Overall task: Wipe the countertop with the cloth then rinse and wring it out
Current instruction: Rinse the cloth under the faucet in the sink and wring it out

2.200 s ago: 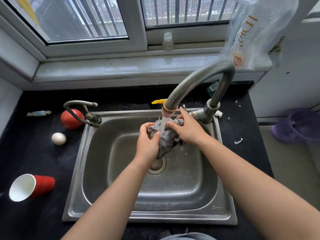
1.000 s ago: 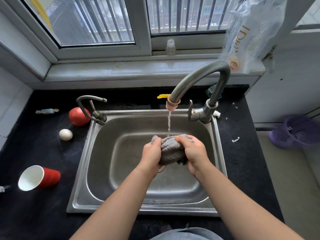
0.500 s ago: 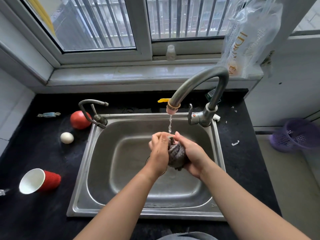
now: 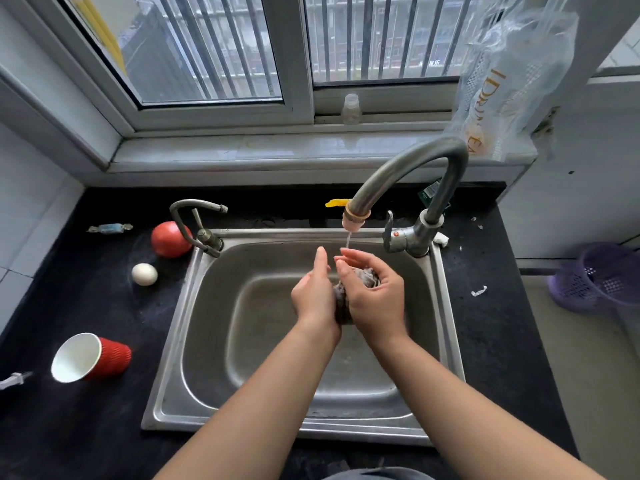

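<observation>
Over the sink [image 4: 263, 358], the cloth [image 4: 367, 277], a broad bundle a second before, was squashed small between the palms: right hand [image 4: 375, 299] curled round it, left hand [image 4: 313, 297] pressing straight-fingered. Wringing seemed begun.

At the frame's centre, over the sink [image 4: 194, 341], the right hand [image 4: 377, 303] curls round a grey cloth [image 4: 369, 277] while the left hand [image 4: 313, 299] presses flat against it, fingers pointing up. A thin stream from the tap [image 4: 408, 168] falls onto the right fingertips. On the black countertop [image 4: 86, 427] at left lie a tomato [image 4: 169, 239], an egg [image 4: 144, 274] just below it, and a red cup [image 4: 91, 356] on its side. A purple basket [image 4: 595, 277] sits at the right edge.
</observation>
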Tool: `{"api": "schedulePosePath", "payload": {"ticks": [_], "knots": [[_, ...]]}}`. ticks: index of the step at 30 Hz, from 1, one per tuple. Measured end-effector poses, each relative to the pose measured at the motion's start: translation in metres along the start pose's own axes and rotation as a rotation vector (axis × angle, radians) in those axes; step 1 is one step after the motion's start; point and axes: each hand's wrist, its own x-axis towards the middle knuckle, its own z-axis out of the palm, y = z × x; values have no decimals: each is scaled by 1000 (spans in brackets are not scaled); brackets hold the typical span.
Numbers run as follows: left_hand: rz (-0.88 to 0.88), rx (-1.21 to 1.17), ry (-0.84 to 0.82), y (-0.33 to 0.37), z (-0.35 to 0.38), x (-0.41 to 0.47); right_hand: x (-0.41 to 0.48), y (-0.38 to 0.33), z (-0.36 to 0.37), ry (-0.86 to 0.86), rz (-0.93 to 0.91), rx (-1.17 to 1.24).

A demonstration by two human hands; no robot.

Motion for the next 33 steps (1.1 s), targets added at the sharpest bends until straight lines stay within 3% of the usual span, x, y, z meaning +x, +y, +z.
{"api": "schedulePosePath", "payload": {"ticks": [4, 8, 15, 20, 22, 25, 28, 30, 33], "knots": [[326, 109, 127, -8, 2, 1, 2, 9, 7, 149, 404, 127], [649, 375, 120, -17, 3, 1, 12, 15, 8, 227, 687, 203], [869, 487, -51, -30, -1, 10, 15, 13, -1, 176, 932, 362], [630, 190, 24, -30, -1, 4, 4, 21, -17, -42, 834, 308], [563, 172, 9, -35, -2, 3, -2, 19, -18, -47, 834, 382], [338, 271, 38, -39, -6, 7, 0, 17, -19, 145, 545, 252], [-42, 7, -11, -28, -3, 3, 0, 9, -17, 174, 232, 138], [-71, -83, 4, -20, 2, 1, -2, 3, -11, 179, 200, 120], [108, -20, -3, -12, 12, -4, 5, -5, -4, 280, 404, 213]]}}
